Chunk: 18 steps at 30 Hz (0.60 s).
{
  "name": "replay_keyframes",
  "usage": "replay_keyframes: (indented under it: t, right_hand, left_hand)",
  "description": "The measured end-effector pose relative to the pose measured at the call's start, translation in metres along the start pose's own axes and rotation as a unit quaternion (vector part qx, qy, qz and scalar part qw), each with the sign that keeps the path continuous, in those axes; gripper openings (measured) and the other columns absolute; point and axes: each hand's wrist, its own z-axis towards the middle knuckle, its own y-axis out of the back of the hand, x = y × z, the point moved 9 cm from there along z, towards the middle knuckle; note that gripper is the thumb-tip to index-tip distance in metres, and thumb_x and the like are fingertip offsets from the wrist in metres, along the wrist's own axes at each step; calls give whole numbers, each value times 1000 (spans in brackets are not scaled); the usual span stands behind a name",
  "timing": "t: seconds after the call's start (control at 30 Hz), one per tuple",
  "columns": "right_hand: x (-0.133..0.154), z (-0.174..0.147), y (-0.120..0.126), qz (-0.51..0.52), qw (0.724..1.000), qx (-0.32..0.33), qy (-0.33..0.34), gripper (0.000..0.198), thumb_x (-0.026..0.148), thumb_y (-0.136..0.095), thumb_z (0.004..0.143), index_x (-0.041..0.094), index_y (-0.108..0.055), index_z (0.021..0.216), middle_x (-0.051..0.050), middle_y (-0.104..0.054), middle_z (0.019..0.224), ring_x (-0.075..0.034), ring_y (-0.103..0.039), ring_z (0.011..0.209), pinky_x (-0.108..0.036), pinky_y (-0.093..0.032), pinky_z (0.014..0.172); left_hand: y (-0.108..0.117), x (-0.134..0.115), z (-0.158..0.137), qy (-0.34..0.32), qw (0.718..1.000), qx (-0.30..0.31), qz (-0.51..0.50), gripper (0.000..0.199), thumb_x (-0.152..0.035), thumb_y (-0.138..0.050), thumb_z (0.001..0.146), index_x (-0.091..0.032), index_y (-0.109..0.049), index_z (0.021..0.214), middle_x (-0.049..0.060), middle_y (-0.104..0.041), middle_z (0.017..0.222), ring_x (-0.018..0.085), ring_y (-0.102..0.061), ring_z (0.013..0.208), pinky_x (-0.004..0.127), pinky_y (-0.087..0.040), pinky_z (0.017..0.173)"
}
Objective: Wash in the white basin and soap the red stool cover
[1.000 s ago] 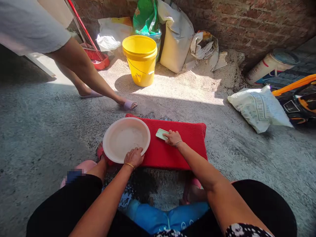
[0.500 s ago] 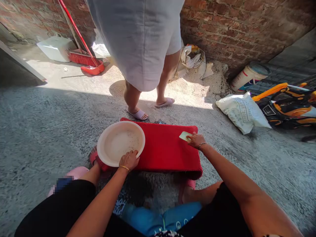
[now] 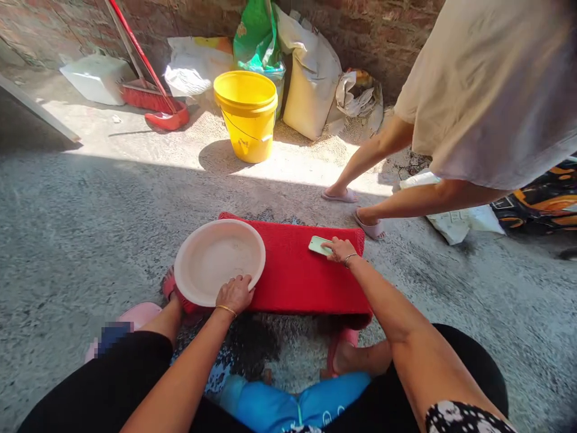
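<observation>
My left hand point(image 3: 235, 293) is closed over the near right rim of a whitish plastic basin point(image 3: 198, 287), which sits tilted slightly at the left end of a red cloth point(image 3: 288, 270). The cloth is thick, like a mat, and lies draped over something low and long that it hides. My right hand point(image 3: 341, 249) grips a pale green, flat oblong scrub brush point(image 3: 318, 245) against the cloth's right part. The brush's underside is hidden. The basin looks nearly empty, with a little murky residue on its bottom.
Beyond the cloth stands a yellow bucket point(image 3: 250, 123), with sacks point(image 3: 313, 78) along the brick wall. Another person in pale clothes point(image 3: 487, 102) stands at the right. A red broom and dustpan point(image 3: 174, 117) lean at the left. The concrete is wet beneath the cloth.
The other person has stepped to the right, uncovering the yellow bucket and sacks. My right hand has moved left across the cloth with the brush. My left hand stays on the basin.
</observation>
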Motion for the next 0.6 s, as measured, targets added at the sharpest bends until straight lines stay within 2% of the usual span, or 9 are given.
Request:
replay_keyframes:
  t: [0.07, 0.13, 0.2, 0.27, 0.33, 0.4, 0.5, 0.6]
  right_hand:
    - [-71, -33, -17, -4, 996, 27, -87, 51, 38, -54, 85, 35, -52, 136, -11, -53, 126, -25, -56, 108, -38, -38, 89]
    - [-126, -68, -25, -7, 984, 49, -172, 47, 35, -54, 84, 29, -59, 130, -13, -56, 124, -26, -58, 106, -39, -41, 86]
    - [-151, -94, -22, -4, 973, 52, -227, 41, 34, -54, 84, 23, -65, 122, -16, -58, 121, -28, -59, 105, -39, -43, 84]
    - [-145, -102, -8, 10, 971, 32, -238, 39, 37, -53, 84, 22, -67, 117, -16, -59, 119, -27, -60, 104, -39, -43, 84]
    - [-113, -87, 12, 28, 976, -3, -215, 40, 43, -50, 86, 28, -65, 120, -13, -57, 123, -25, -59, 104, -38, -42, 87]
    - [-61, -55, 33, 44, 984, -41, -167, 43, 48, -48, 88, 35, -60, 126, -9, -54, 127, -22, -57, 108, -36, -40, 91]
    - [42, -1, 59, 72, 989, -115, -51, 49, 53, -47, 87, 38, -52, 134, -9, -51, 129, -23, -54, 109, -37, -39, 90]
    - [136, 38, 67, 99, 983, -148, 52, 55, 56, -46, 88, 38, -46, 139, -10, -49, 131, -24, -54, 107, -39, -39, 90]
  left_hand:
    - [-1, 0, 2, -5, 1000, -7, 3, 34, -38, -46, 89, -24, -58, 117, 11, -64, 113, 27, -61, 105, 41, -47, 87]
    - [-3, 1, 4, -9, 1000, -10, 8, 35, -37, -45, 89, -23, -58, 118, 12, -64, 112, 27, -62, 104, 41, -47, 86]
    - [-7, 3, 7, -13, 1000, -10, 14, 37, -36, -42, 90, -22, -57, 121, 12, -64, 114, 28, -62, 104, 42, -48, 86]
    - [-10, 4, 11, -20, 1000, -12, 21, 38, -35, -39, 90, -21, -56, 121, 12, -64, 115, 29, -62, 104, 42, -48, 85]
    - [-11, 4, 14, -31, 999, -17, 27, 38, -36, -35, 92, -20, -57, 120, 13, -64, 114, 30, -63, 103, 44, -48, 84]
    - [-11, 4, 14, -40, 998, -21, 33, 39, -36, -33, 92, -20, -57, 119, 13, -64, 113, 31, -63, 102, 44, -48, 84]
    - [-9, 3, 9, -45, 998, -26, 46, 39, -36, -34, 92, -20, -56, 120, 13, -65, 112, 30, -64, 102, 43, -49, 83]
    - [-9, 2, 7, -44, 997, -22, 65, 39, -37, -34, 93, -21, -57, 120, 12, -65, 110, 28, -65, 99, 40, -49, 81]
